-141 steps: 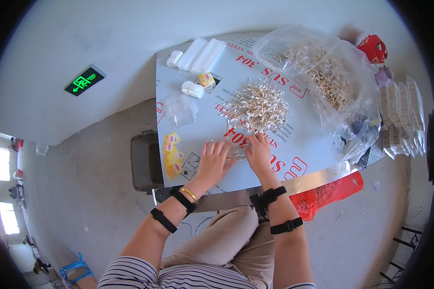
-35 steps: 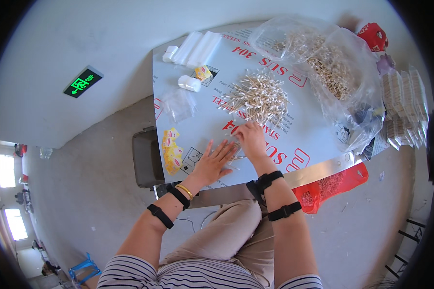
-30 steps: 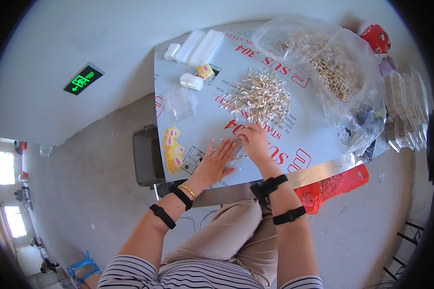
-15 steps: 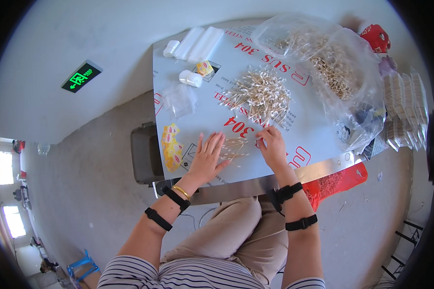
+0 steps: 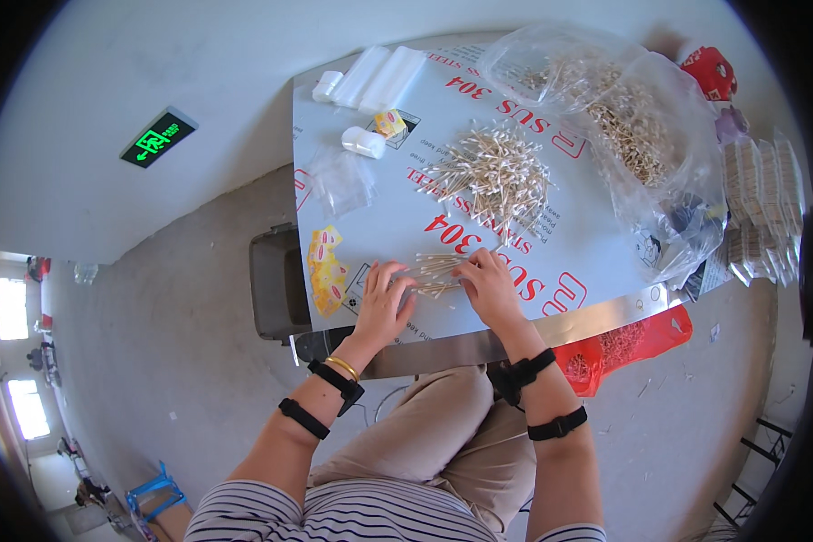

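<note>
Clear bag [image 5: 641,117] holds swabs; both hands [image 5: 384,303] flank a small bundle [image 5: 435,271].

A green rectangular lit sign [image 5: 158,137] hung on the pale wall at left. A yellow printed packet [image 5: 327,270] lay near the worktop's left edge. Clear plastic bags [image 5: 646,135] sat at upper right, beside stacked small sachets [image 5: 763,203]. A red plastic bag [image 5: 628,343] hung below the front edge.

Small packing workshop: steel-sheet table [image 5: 551,330], bagged sticks [image 5: 632,135], bare concrete floor [image 5: 181,361].
</note>
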`<state>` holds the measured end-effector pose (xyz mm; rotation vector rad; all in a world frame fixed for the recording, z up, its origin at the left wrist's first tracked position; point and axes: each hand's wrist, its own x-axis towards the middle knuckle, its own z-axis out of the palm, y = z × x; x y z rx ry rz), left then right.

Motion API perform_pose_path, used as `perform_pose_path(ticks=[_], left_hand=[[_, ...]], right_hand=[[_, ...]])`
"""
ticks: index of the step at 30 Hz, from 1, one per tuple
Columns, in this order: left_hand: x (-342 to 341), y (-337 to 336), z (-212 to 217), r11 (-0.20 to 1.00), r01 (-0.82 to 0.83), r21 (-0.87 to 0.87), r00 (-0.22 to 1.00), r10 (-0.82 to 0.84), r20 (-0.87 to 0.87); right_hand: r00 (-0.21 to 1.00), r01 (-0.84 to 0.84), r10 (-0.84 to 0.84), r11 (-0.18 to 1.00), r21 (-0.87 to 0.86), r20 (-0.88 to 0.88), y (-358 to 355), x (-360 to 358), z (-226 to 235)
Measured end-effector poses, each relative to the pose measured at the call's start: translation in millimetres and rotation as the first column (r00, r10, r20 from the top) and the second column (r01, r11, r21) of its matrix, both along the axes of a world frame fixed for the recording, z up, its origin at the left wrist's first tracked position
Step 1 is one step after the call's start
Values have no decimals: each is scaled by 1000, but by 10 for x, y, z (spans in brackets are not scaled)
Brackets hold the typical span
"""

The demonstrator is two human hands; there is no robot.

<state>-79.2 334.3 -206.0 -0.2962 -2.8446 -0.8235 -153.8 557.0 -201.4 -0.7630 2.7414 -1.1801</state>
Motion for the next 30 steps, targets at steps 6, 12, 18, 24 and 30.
perform_pose_path(ticks=[6,12,18,24,30], left_hand=[[17,-46,9,1000,5,-17,1000,-5,24],[-9,29,22,999,15,-39,1000,-15,16],[-23,42,6,999,24,-36,1000,-23,6],[20,88,-12,999,15,-46,1000,-14,19],[21,229,2,997,63,-39,996,-60,62]], right_hand=[[996,-61,67,993,97,-56,-94,-122,-63],[1000,-19,20,999,48,-17,-13,-101,-79],[990,134,-138,983,130,26,132,-74,-84],[993,89,-77,984,152,-86,-112,-78,-112],[997,72,-72,997,39,-5,-139,-80,-131]])
